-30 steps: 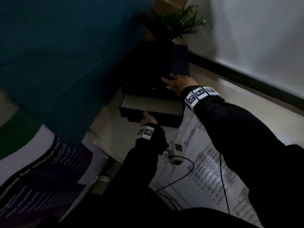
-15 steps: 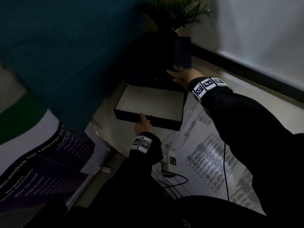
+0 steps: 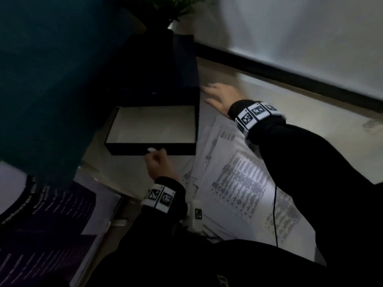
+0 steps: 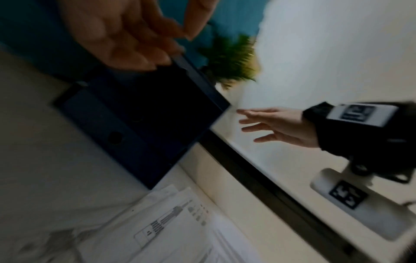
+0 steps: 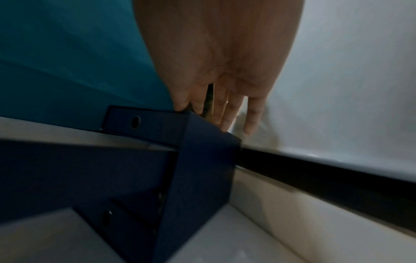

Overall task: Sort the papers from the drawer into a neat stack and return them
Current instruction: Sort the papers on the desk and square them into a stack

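Observation:
A dark blue drawer box [image 3: 165,79] stands on the pale floor, and its drawer [image 3: 128,149] is pulled out toward me, showing a bare pale inside. My left hand [image 3: 157,162] holds the drawer's front wall, thumb on the rim and fingers curled below; in the left wrist view the left hand [image 4: 126,35] is blurred. My right hand [image 3: 221,96] is spread flat, fingers straight, just right of the box's side. Whether its fingertips [image 5: 225,122] touch the box's corner I cannot tell. Printed papers [image 3: 238,183] lie fanned on the floor right of the drawer, under my right forearm.
A teal fabric mass [image 3: 51,79] overhangs the left. A potted plant [image 3: 165,9] stands behind the box. A black baseboard [image 3: 290,73] runs under the white wall. A purple printed poster [image 3: 51,224] lies at lower left. A thin black cable [image 3: 274,214] crosses the papers.
The drawer has slid much farther out toward me with my left hand on its front. My right hand has come off the box top and moved to its right side.

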The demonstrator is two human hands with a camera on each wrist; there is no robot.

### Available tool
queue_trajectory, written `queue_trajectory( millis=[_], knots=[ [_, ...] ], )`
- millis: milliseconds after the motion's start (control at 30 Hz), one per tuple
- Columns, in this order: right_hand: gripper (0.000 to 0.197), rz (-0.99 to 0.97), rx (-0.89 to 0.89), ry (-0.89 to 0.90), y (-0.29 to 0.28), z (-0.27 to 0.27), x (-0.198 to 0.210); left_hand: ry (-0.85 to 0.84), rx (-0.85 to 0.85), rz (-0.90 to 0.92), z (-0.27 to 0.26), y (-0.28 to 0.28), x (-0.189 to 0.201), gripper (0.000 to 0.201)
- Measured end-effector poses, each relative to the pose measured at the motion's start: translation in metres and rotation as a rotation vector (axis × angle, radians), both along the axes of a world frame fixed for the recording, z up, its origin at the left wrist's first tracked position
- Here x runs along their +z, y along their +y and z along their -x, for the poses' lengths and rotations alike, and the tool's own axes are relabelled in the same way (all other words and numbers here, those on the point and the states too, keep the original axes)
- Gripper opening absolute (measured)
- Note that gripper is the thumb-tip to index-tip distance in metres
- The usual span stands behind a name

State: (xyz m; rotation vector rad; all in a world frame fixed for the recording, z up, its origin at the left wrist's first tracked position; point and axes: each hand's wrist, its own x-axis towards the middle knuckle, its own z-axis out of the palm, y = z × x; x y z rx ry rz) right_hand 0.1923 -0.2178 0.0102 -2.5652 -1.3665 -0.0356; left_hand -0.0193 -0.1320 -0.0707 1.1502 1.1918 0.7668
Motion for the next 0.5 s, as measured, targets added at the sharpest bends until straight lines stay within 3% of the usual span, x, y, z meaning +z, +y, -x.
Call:
queue_trajectory(
  millis=[133, 267, 367, 433, 500],
  knots=[
    [0.052, 0.052, -0.325, 0.109, -0.083, -0.010, -0.040, -0.051, -0.479, -0.210, -0.026, -0.049, 0.007, 0.029],
    [0.057, 0.152, -0.699, 0.285, -0.167, -0.001, -0.088, 0.040, -0.923, -0.273, -0.062, -0.086, -0.015, 0.023],
    [0.061, 0.145, -0.971, 0.445, -0.215, 0.025, -0.121, 0.379, -1.121, -0.316, -0.092, -0.091, -0.043, 0.019],
    [0.067, 0.132, -1.186, 0.535, -0.238, 0.044, -0.137, 0.735, -1.221, -0.320, -0.109, -0.085, -0.060, 0.051],
    [0.077, 0.168, -1.381, 0.659, -0.255, 0.064, -0.145, 0.982, -1.223, -0.346, -0.121, -0.078, -0.072, 0.083]
  ],
)
